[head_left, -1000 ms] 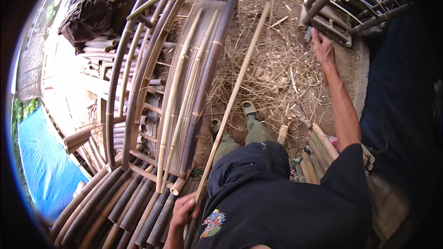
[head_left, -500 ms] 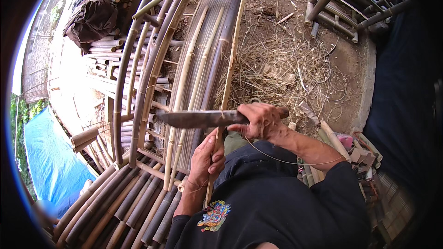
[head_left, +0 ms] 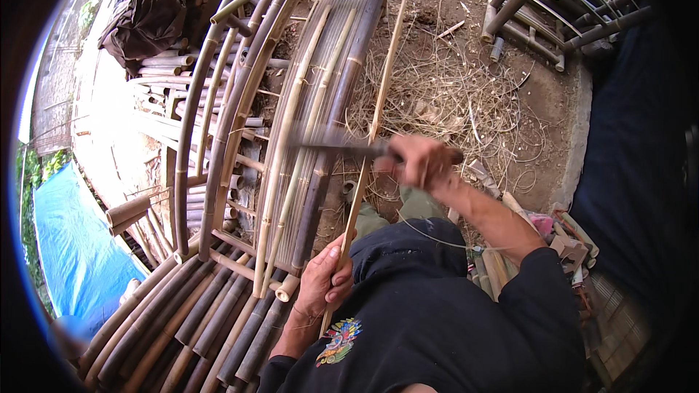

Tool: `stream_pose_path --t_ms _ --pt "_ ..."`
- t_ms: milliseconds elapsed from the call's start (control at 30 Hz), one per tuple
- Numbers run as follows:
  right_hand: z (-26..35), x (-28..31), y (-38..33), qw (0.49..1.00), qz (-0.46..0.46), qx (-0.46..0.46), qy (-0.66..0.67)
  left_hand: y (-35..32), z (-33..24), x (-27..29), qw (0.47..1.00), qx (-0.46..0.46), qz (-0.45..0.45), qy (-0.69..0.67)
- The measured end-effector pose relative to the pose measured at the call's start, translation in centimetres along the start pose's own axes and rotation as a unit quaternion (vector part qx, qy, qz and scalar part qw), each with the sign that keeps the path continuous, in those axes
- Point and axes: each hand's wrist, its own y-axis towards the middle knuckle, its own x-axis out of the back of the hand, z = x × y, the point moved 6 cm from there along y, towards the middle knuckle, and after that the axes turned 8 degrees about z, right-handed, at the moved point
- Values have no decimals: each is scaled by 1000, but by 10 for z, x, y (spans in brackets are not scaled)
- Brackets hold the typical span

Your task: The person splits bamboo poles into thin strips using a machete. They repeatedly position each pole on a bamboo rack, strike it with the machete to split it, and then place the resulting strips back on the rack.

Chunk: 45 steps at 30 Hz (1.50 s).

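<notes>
My left hand (head_left: 325, 276) is closed around the lower part of a long, narrow bamboo strip (head_left: 356, 207), which slants up and away from my body. In my right hand (head_left: 419, 161), smeared by motion, is the handle of a machete (head_left: 338, 147). Its dark blade points left and crosses the strip well above my left hand; whether the edge is cutting into the strip cannot be made out. A thin curled shaving (head_left: 437, 241) hangs below my right forearm. Left of the strip stands a bamboo bench (head_left: 320, 175) with two pale poles lying along its slatted seat.
Thin shavings (head_left: 466, 102) are heaped on the dirt floor ahead. Cut bamboo poles (head_left: 218, 320) lie side by side at the lower left, near a blue tarp (head_left: 76, 229). Another bamboo frame (head_left: 561, 14) stands at the far right. Offcuts (head_left: 571, 247) are piled beside my right elbow.
The machete and my right hand have moved up along the strip, away from my left hand. The strip's far end has swung right, away from the bench edge.
</notes>
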Motion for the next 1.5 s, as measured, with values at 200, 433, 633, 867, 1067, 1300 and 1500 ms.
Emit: stream_pose_path --t_ms 200,433,633,867,1067,1300,1500 --pt "6 6 -1 999 13 1 50 -14 3 13 1000 9 -16 23" --pt "26 0 -11 998 18 29 58 -17 1 15 999 16 -20 25" --pt "-11 4 -2 996 42 -73 35 -22 10 11 999 37 -26 13" --pt "-39 10 2 989 53 -130 45 -35 23 18 998 45 -12 33" --pt "-25 -1 -12 994 55 -66 63 -49 31 38 998 44 -11 44" --pt "-67 15 1 995 35 -88 -4 -69 31 42 997 56 -11 52" --pt "-109 21 8 991 27 -115 -62 -95 31 62 997 56 -30 49"
